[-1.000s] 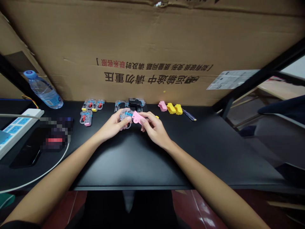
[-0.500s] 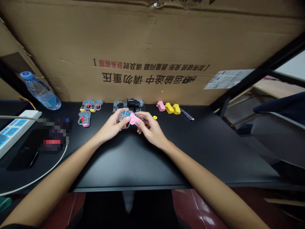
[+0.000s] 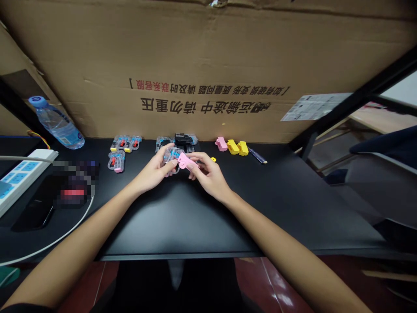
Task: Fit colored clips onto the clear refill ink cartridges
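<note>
My left hand (image 3: pixel 153 173) grips a small clear plastic toy body (image 3: pixel 171 155) with blue parts inside, just above the black table (image 3: pixel 202 213). My right hand (image 3: pixel 208 174) pinches a pink plastic piece (image 3: pixel 184 161) against that clear body. Both hands meet at the table's middle back. Behind them lie more clear toy bodies (image 3: pixel 182 140). A tiny yellow round part (image 3: pixel 213 159) rests just right of my right fingers.
Clear toys (image 3: pixel 122 148) lie at the back left, one pink and two yellow pieces (image 3: pixel 233 147) and a small screwdriver (image 3: pixel 257 155) at the back right. A water bottle (image 3: pixel 55 124), power strip (image 3: pixel 19 176) and phone (image 3: pixel 35 208) sit left. A cardboard wall (image 3: pixel 208 65) stands behind.
The pink piece has turned slightly in my right fingers and stays pressed against the clear body. Both hands have stayed in nearly the same spot.
</note>
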`<state>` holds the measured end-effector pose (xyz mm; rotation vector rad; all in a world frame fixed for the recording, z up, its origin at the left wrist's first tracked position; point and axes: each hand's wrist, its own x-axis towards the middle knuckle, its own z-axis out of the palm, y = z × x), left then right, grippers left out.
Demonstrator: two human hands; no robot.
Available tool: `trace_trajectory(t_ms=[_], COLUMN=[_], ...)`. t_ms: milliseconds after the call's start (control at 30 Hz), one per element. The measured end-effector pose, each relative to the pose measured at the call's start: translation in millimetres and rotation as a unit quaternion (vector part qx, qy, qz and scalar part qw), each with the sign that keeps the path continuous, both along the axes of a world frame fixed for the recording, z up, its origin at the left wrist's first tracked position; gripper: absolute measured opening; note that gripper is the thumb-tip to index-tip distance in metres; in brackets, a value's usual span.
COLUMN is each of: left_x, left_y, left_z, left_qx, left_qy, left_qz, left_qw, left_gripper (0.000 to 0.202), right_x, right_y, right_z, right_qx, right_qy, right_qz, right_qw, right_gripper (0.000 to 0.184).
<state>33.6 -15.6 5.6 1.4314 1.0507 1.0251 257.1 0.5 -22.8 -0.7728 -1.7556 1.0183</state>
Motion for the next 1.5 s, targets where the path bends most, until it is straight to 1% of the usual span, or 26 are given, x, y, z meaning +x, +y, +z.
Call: trace_trajectory(t_ms=[100,167,233,300,367,500,700,900,1067,1267,1500], left_x=[2,2,3,5,6,10,13,12,11,11,9], left_y=[-1,-2,-3,-5,-6,-7,-7,-7,-6,-6,-5], left_z=[-0.9,-0.7,-0.1,0.8,2.0,4.3,4.4,2.9,2.6,3.3,-0.3], left_qx=[0.015,0.018,0.01,-0.004,-0.024,-0.069,-0.103,-0.104,-0.11,-0.102,-0.077], left_qy=[-0.025,-0.033,-0.032,-0.036,-0.051,-0.082,-0.109,-0.113,-0.123,-0.109,-0.083], left_qz=[0.01,0.005,-0.004,-0.017,-0.027,-0.026,-0.013,-0.011,-0.01,-0.004,-0.024], left_qw=[1.0,0.999,0.999,0.999,0.998,0.994,0.989,0.988,0.986,0.989,0.993], left_gripper=[0.089,0.091,0.087,0.082,0.076,0.071,0.074,0.078,0.075,0.075,0.077], right_x=[0,1,3,5,5,4,2,-2,-1,0,0], right_y=[0,1,2,2,2,0,0,0,-1,-2,-4], right_z=[0.2,1.0,2.7,5.0,7.2,8.0,2.7,-1.2,-0.9,-0.8,0.6], right_qx=[0.019,0.059,0.116,0.167,0.193,0.175,0.148,0.118,0.138,0.118,0.121], right_qy=[-0.011,-0.04,-0.067,-0.077,-0.074,-0.062,-0.035,-0.021,-0.043,-0.032,-0.045], right_qz=[-0.023,-0.034,-0.042,-0.051,-0.062,-0.077,-0.083,-0.103,-0.104,-0.082,-0.087], right_qw=[1.0,0.997,0.99,0.982,0.976,0.98,0.985,0.987,0.984,0.989,0.988], right_gripper=[0.039,0.043,0.042,0.035,0.028,0.027,0.028,0.029,0.029,0.031,0.033])
